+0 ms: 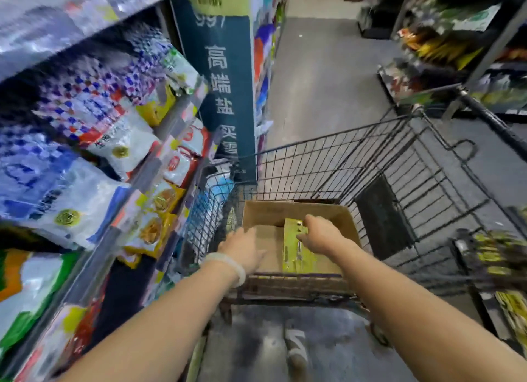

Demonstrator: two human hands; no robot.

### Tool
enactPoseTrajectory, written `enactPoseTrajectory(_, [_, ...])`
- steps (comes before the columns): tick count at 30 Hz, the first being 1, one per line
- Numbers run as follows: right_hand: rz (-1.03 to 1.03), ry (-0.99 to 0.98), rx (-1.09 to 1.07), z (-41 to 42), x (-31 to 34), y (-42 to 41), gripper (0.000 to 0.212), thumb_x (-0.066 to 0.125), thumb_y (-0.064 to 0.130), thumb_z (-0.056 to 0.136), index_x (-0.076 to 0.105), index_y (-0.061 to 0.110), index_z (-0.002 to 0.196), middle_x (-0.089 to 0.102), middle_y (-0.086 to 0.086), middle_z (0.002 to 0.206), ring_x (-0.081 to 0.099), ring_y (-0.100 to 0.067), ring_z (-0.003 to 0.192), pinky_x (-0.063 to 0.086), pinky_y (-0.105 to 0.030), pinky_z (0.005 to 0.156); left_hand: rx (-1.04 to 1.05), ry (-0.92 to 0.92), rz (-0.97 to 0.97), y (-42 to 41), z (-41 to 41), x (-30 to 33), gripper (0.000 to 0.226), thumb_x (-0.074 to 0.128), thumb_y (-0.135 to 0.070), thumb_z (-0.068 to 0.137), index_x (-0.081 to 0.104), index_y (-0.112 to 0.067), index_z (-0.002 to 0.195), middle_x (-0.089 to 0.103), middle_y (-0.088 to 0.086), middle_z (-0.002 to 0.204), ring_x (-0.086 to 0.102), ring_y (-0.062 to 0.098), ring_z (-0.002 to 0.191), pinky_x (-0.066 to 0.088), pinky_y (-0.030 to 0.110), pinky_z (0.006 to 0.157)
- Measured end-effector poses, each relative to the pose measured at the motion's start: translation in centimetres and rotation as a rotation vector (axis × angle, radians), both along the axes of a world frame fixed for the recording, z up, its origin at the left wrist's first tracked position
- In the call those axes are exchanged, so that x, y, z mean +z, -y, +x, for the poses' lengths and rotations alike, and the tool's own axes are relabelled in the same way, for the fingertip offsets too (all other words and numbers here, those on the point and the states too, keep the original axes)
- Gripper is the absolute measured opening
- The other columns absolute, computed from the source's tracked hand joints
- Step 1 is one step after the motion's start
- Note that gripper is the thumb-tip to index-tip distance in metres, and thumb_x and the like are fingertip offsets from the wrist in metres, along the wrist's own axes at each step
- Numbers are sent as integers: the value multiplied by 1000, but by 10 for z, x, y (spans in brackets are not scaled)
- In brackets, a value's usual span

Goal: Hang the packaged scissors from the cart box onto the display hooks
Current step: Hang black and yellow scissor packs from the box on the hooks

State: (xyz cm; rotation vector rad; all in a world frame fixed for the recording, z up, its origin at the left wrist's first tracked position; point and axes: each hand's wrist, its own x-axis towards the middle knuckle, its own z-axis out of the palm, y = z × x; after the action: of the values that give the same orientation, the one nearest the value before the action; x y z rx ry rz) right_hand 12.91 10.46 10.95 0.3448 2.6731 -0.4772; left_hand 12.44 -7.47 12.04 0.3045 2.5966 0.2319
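- The packs [296, 250], a yellow-green stack of carded scissors, lie in the right half of the box [265, 210], long axis running from me toward the far wall.
- My right hand [320, 234] is on them: its fingers curl over the far end from the right, thumb side touching the card.
- My left hand [245, 249] reaches into the bare left half, just beside the stack; its fingertips are hidden, so I cannot tell their set.
- The box sits at the near end of the cart [370, 159].
- Hooks aren't clear; blurred yellow packages show right.
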Motion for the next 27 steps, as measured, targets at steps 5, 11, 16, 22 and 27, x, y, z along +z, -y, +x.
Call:
enactPoseTrajectory(5, [-44,202,-7,-66,-67,-56,45,54,32,89,49,9,127,57,-14,128,54,-32,118,47,-39,98,75,170,-75,-41,-72,-42,60,49,-40,94,31,-12,143,33,13,146,34,35,134,32,44,109])
enactPoseTrajectory(11, [-136,394,-54,-98,-161,-86,44,54,28,90,48,11,130,59,-12,125,58,-30,112,47,-30,85,99,336,-65,-76,-111,-116,53,52,-37,92,40,-11,136,45,15,136,44,34,126,39,39,104])
enactPoseTrajectory(16, [-276,477,-241,-95,-233,-78,66,62,41,84,36,11,137,58,-12,125,58,-31,111,50,-34,89,168,472,-78,-86,-121,-181,53,55,-34,92,40,-10,137,48,13,138,46,28,128,38,32,102])
enactPoseTrajectory(22, [-393,399,-523,-96,-285,-84,81,80,28,71,36,10,137,45,-13,134,47,-30,124,40,-32,98,219,570,-73,-88,-128,-228,52,52,-33,94,37,-14,140,43,10,143,42,27,132,32,32,109])
enactPoseTrajectory(27, [-250,514,-571,-96,-294,-90,43,64,18,86,48,5,124,57,-14,126,55,-30,118,45,-33,92,280,627,-43,-85,-132,-241,53,54,-34,93,37,-17,140,46,10,141,48,29,126,39,32,105])
